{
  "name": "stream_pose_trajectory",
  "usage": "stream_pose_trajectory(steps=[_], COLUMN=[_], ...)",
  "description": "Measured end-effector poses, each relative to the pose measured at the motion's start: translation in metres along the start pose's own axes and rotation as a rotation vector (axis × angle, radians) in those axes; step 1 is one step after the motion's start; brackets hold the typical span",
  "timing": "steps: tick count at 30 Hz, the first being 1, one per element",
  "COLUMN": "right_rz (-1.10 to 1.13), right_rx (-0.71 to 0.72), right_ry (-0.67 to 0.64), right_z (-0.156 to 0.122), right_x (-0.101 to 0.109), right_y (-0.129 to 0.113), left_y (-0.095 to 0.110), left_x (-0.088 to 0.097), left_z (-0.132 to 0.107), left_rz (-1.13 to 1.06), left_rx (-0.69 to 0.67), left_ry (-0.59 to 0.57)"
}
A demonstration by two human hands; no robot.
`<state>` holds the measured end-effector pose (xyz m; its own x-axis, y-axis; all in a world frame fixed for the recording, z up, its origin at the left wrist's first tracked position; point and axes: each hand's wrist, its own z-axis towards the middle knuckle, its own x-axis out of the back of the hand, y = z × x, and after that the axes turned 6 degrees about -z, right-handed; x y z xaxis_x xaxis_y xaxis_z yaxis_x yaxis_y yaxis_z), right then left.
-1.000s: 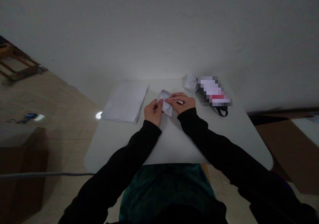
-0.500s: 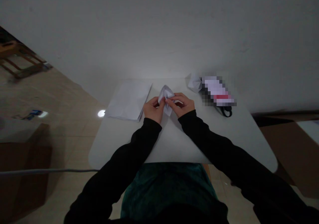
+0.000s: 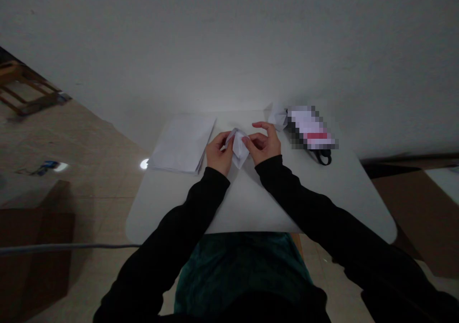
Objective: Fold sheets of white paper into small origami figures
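**Q:** What's going on in the head view?

**A:** A person is leaning over a white table [image 3: 251, 208], with both arms reaching forward in black sleeves and angling inward to meet above the table's middle.

**Q:** What's the left hand [image 3: 218, 154] doing?

**A:** It's pinching the left side of a folded paper [image 3: 238, 148] in a narrow grip, its fingertips pressing on the paper.

**Q:** And the right hand [image 3: 263, 146]?

**A:** It's turning palm-inward, with its thumb lying against the paper's right side and its fingers curling up, spread a little. I can't tell whether it's actually gripping.

**Q:** Where's the paper?

**A:** It's being held just above the table, between the hands, and it's tilting with one point hanging down.

**Q:** What's lying around them?

**A:** A paper stack [image 3: 181, 144] is sitting near the left hand. Beyond the right hand, a crumpled paper [image 3: 278, 119] is touching a pixelated packet [image 3: 310, 128], and a black strap [image 3: 323, 158] is trailing from that packet. Below the table, a dark green cloth [image 3: 242, 275] is covering the person's lap.
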<state>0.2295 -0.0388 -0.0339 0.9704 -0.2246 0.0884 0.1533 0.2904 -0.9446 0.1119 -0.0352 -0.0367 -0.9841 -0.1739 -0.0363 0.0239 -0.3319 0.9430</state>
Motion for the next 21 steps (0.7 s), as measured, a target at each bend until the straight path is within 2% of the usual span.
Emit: stream_pose_trajectory(steps=[4, 10, 13, 16, 21], right_rz=[-0.091, -0.149, -0.187, -0.227, -0.293], right_rx=[0.014, 0.085, 0.077, 0.067, 0.136], right_ry=[-0.020, 0.021, 0.013, 0.071, 0.117], right_z=[0.0044, 0.0065, 0.0047, 0.0024, 0.0013], right_x=[0.0026, 0.0034, 0.0029, 0.0022, 0.0038], right_y=[0.0018, 0.0031, 0.0015, -0.0002, -0.0059], left_y=[0.0001, -0.0002, -0.0006, -0.0003, 0.0040], left_x=[-0.0007, -0.0043, -0.0050, -0.0052, -0.0078], left_z=[-0.0005, -0.0031, -0.0038, -0.0039, -0.0056], left_rz=[0.009, -0.046, -0.066, -0.046, -0.051], left_rx=[0.003, -0.025, -0.022, 0.007, 0.039], left_ry=[-0.062, -0.026, -0.046, -0.073, -0.052])
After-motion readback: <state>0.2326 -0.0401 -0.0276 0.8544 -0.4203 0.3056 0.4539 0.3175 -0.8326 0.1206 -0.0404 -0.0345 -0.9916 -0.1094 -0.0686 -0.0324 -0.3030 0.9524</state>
